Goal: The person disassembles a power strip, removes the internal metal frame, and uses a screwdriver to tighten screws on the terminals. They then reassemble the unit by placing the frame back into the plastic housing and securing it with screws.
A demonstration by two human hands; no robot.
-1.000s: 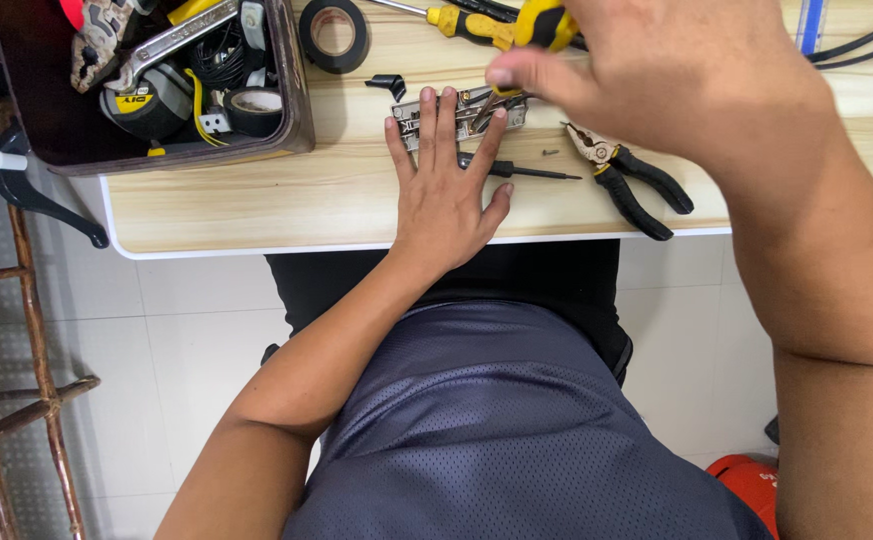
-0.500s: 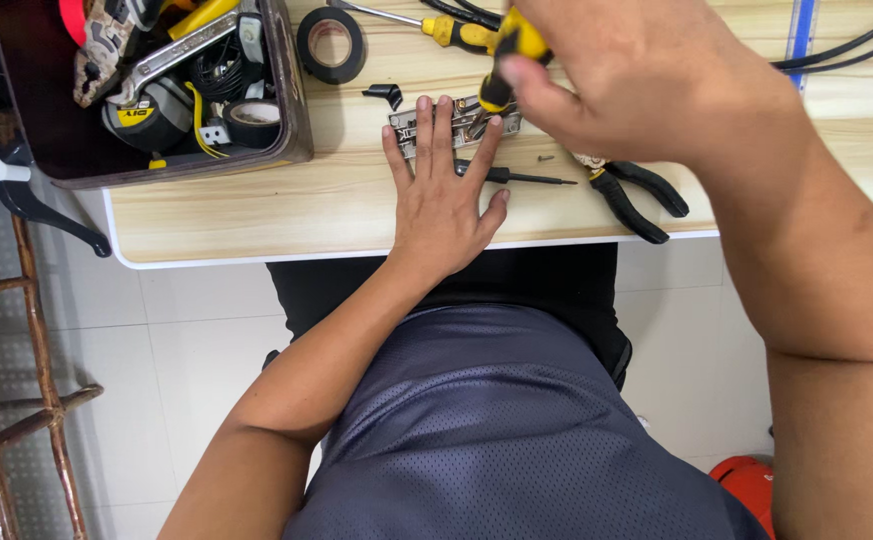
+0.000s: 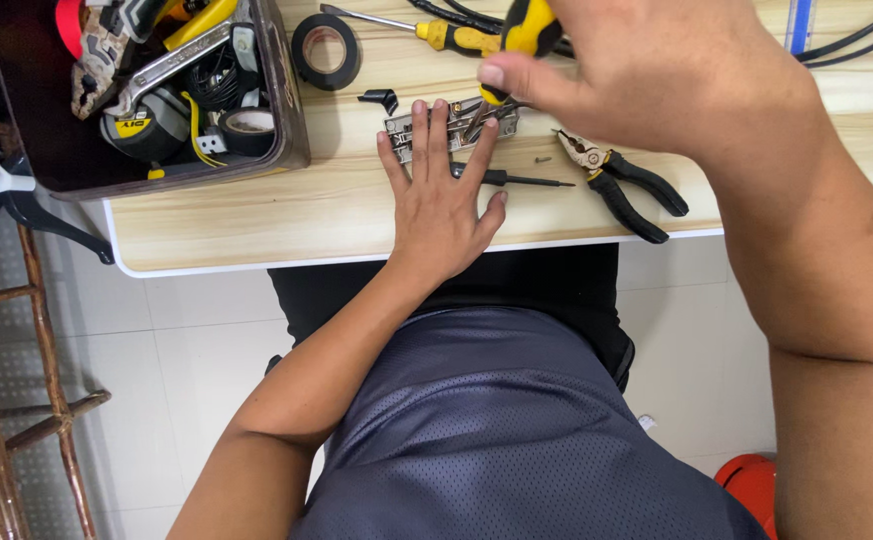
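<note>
My left hand [image 3: 442, 195] lies flat on the wooden table [image 3: 257, 210], fingers spread, pressing down on a small grey metal part [image 3: 405, 132]. My right hand [image 3: 657, 80] hovers above it and grips a yellow-and-black screwdriver [image 3: 525, 28], whose tip points down at the metal part. A thin black screwdriver [image 3: 517, 180] lies just right of my left hand.
Black-handled pliers [image 3: 622, 180] lie to the right with a loose screw [image 3: 543, 159] beside them. A second yellow screwdriver [image 3: 437, 32], a roll of black tape [image 3: 325, 50] and a small black piece [image 3: 382, 98] lie behind. A dark toolbox [image 3: 157, 90] full of tools sits at left. Cables [image 3: 857, 40] run at top right.
My right hand has shifted slightly right and down with the screwdriver, bringing its tip onto the metal part. My left hand stays flat on the part.
</note>
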